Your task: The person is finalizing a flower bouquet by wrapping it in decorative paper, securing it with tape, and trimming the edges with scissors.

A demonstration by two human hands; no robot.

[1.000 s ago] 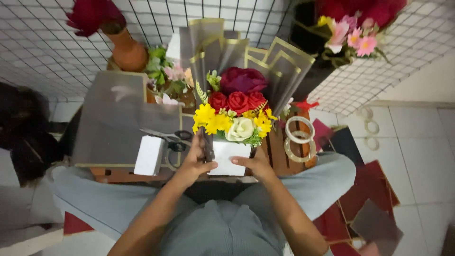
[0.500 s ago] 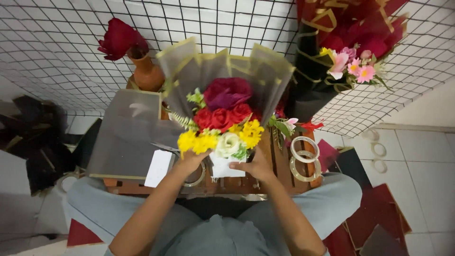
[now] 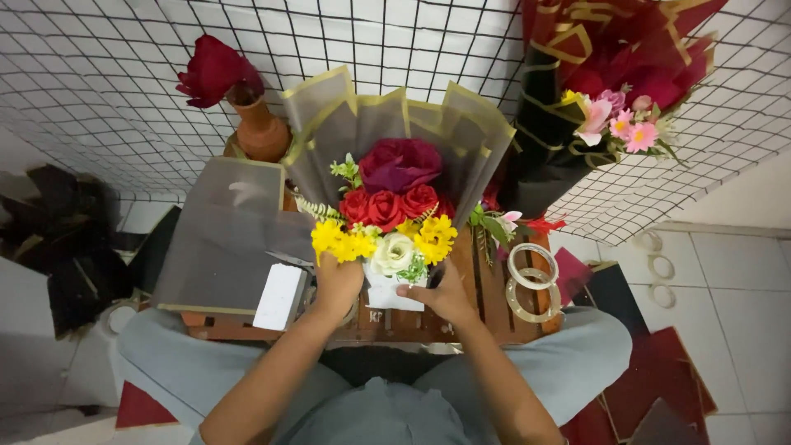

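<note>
On slatted wooden bench (image 3: 486, 288) before white wire grid wall (image 3: 124, 74), tiled floor (image 3: 725, 272) around. Left hand (image 3: 336, 284) and right hand (image 3: 445, 295) clamped on bouquet (image 3: 394, 206), now raised higher and closer than before.

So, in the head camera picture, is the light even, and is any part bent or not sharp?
Head view: the light is soft and even, with no hard shadows on the left hand, the right hand or the bouquet; the wire grid curves toward the edges, a wide-lens distortion; the grey sheet shows a faint pale glare; the centre looks sharp.
</note>
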